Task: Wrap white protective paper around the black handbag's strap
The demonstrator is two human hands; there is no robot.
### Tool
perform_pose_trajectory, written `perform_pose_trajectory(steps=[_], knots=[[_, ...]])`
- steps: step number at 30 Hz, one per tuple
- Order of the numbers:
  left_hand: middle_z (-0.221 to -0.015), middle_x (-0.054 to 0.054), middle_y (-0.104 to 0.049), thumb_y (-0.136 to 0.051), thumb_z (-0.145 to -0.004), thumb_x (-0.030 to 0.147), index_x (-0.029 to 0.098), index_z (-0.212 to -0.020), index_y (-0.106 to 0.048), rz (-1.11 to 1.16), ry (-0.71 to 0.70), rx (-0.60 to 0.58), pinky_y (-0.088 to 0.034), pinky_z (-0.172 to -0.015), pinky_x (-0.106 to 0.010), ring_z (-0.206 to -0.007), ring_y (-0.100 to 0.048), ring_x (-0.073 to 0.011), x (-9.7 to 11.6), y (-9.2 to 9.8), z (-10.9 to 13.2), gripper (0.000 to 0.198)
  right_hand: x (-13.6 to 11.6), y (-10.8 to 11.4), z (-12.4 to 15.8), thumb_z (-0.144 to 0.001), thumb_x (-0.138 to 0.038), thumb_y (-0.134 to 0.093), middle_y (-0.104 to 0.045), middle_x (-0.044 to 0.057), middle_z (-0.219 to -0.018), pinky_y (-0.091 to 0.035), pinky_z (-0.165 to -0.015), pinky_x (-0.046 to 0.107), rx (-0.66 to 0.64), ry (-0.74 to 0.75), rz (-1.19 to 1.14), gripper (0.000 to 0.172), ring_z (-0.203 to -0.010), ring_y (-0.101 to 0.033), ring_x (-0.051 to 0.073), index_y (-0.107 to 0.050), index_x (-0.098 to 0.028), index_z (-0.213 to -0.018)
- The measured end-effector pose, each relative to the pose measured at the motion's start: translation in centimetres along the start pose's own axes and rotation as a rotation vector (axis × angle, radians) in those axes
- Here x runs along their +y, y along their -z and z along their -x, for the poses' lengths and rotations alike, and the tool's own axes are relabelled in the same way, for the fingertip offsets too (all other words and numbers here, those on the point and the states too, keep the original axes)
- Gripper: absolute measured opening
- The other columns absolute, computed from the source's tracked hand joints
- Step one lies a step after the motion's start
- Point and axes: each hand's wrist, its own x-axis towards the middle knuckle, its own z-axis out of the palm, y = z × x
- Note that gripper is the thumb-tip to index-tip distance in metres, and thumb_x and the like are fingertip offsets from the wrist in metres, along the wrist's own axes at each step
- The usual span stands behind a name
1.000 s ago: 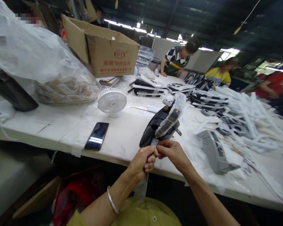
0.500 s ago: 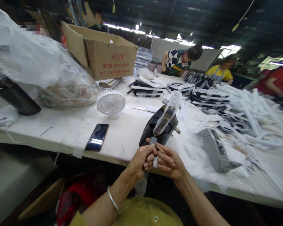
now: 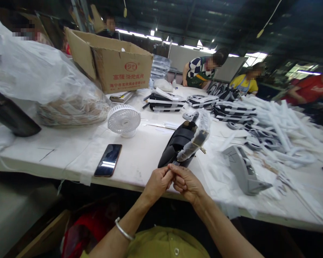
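My left hand [image 3: 158,182] and my right hand [image 3: 185,182] meet at the near table edge, fingers pinched together on the lower end of a narrow strap in a clear plastic sleeve [image 3: 194,142]. The sleeve rises up and to the right from my fingertips. Just behind it a black bag [image 3: 177,143] lies on the white table [image 3: 70,148]. A silver bangle sits on my left wrist.
A phone [image 3: 107,165] and a small white fan [image 3: 123,120] lie left of my hands. A grey moulded part [image 3: 242,169] and heaps of white and black straps [image 3: 271,132] fill the right. A cardboard box [image 3: 115,66] and a plastic bag [image 3: 43,86] stand at back left. Other people work at the far side.
The sleeved strap has slid down through my fingers, so less of it hangs below my left hand. Both hands have closed tighter together. The view shifted slightly.
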Motion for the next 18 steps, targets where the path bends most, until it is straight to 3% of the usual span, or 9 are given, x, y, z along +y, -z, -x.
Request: perform_pose_trajectory(steps=[2,4,7,11,16,18], knots=[[-0.045,0.008,-0.040,-0.048,-0.090,0.056,0.017,-0.063,-0.050,-0.033,-0.023,0.007,-0.023,-0.040,-0.020,-0.040,-0.031,-0.0055,-0.1,0.1,-0.1,0.047,0.5,-0.5,-0.1,-0.060,-0.041,-0.087,-0.034,-0.013,-0.032,-0.012,-0.031,0.015,0.057,0.069,0.023,0.038,-0.028,-0.017,0.000,-0.061,-0.015,-0.064],[-0.043,0.008,-0.038,-0.047,-0.090,0.057,0.017,-0.063,-0.052,-0.003,0.013,-0.024,-0.020,-0.038,-0.020,-0.038,-0.029,-0.0054,-0.1,0.3,-0.2,0.048,0.8,-0.8,-0.2,-0.062,-0.041,-0.084,-0.036,-0.013,-0.032,-0.012,-0.032,0.016,0.081,0.133,0.045,0.036,-0.028,-0.019,0.001,-0.067,-0.012,-0.077],[-0.042,0.009,-0.037,-0.049,-0.088,0.059,0.017,-0.065,-0.055,0.090,0.076,-0.079,-0.017,-0.036,-0.021,-0.034,-0.024,-0.0049,-0.1,0.5,-0.1,0.049,0.6,-0.6,0.2,-0.068,-0.037,-0.078,-0.038,-0.012,-0.032,-0.015,-0.032,0.016,0.048,0.167,0.067,0.033,-0.029,-0.019,0.002,-0.070,-0.010,-0.085],[-0.045,0.008,-0.039,-0.050,-0.089,0.056,0.017,-0.067,-0.054,0.092,0.057,-0.058,-0.021,-0.038,-0.020,-0.035,-0.027,-0.0053,-0.2,0.2,0.0,0.045,0.2,-0.3,0.8,-0.074,-0.040,-0.072,-0.046,-0.008,-0.037,-0.020,-0.033,0.018,0.027,0.176,0.130,0.028,-0.029,-0.024,0.003,-0.068,-0.012,-0.077],[-0.051,0.007,-0.042,-0.048,-0.091,0.053,0.018,-0.067,-0.052,-0.030,-0.033,0.055,-0.026,-0.044,-0.020,-0.045,-0.034,-0.0073,-0.4,-0.6,0.2,0.043,0.7,-0.6,0.3,-0.070,-0.051,-0.077,-0.041,-0.008,-0.036,-0.016,-0.032,0.018,0.251,0.292,0.306,0.040,-0.031,-0.027,0.003,-0.059,-0.016,-0.060],[-0.051,0.007,-0.042,-0.047,-0.092,0.053,0.019,-0.071,-0.052,-0.024,-0.012,0.046,-0.027,-0.043,-0.020,-0.043,-0.035,-0.0078,-0.7,-0.7,0.5,0.041,0.8,-0.7,0.0,-0.070,-0.052,-0.075,-0.040,-0.009,-0.035,-0.018,-0.032,0.019,0.271,0.320,0.373,0.040,-0.031,-0.028,0.004,-0.060,-0.017,-0.060]])
